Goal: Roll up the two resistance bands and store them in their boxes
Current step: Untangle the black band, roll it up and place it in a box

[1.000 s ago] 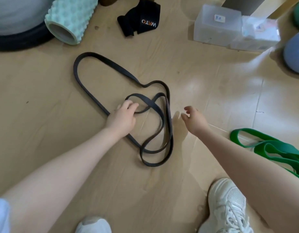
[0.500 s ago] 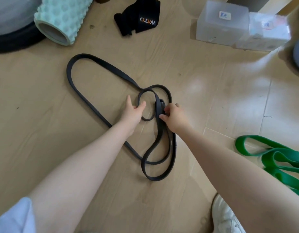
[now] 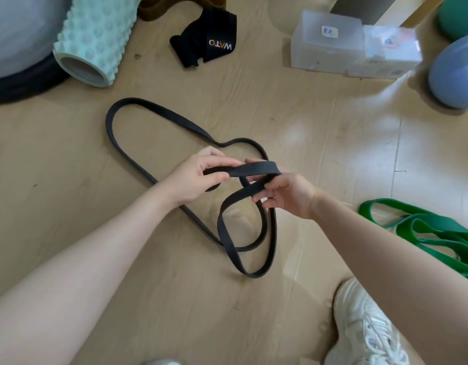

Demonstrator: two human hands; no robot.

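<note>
A long black resistance band [image 3: 151,111] sprawls in loops over the wooden floor. My left hand [image 3: 198,177] pinches one stretch of it between thumb and fingers, lifted off the floor. My right hand [image 3: 285,196] grips the same raised loop just to the right, fingers curled round the band. A green resistance band [image 3: 425,227] lies bunched on the floor at the right, partly behind my right forearm. Two translucent plastic boxes stand at the back right: one [image 3: 325,40] with a small label, and another [image 3: 388,56] beside it.
A mint foam roller [image 3: 96,38] and a grey ball on a black ring [image 3: 17,83] lie at the back left. A black strap wrap [image 3: 209,40] sits at the back middle, a blue ball [image 3: 456,72] at the right. My white shoe [image 3: 367,327] is at the bottom right.
Both hands have taken hold of a loop of the black band and lifted it off the floor. The right hand came in from the right to grip it.
</note>
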